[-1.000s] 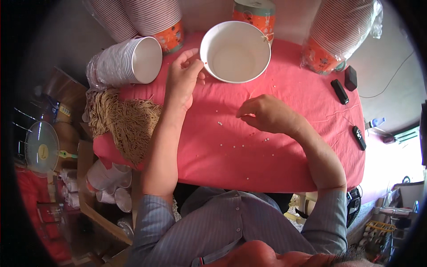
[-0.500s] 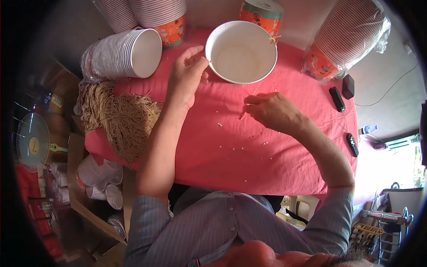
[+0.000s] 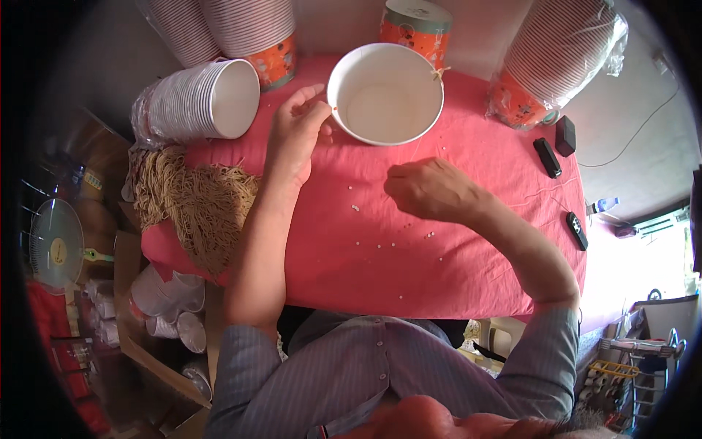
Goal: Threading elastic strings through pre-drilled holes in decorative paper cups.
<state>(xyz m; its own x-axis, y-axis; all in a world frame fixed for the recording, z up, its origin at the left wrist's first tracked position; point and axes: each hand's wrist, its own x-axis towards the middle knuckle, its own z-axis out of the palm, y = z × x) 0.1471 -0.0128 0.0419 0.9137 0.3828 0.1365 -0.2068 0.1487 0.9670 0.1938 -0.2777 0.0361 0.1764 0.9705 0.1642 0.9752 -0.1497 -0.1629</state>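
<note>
- Pink cloth-covered worktop [image 3: 329,271]; near its far side is a round white paper bucket [image 3: 384,106].
- Bucket's open mouth faces the camera, inner base showing — its long axis runs from rim down to base, though any slight lean cannot be told.
- Knotted tan cord [image 3: 439,74] at the rim's right.
- Left hand [image 3: 298,135]: thumb at the rim's left, fingers bent; whether they grasp it, I cannot tell.
- Right hand [image 3: 435,190]: nearer the person than the bucket, fingers curled — tips hidden, so any hold is unclear.
</note>
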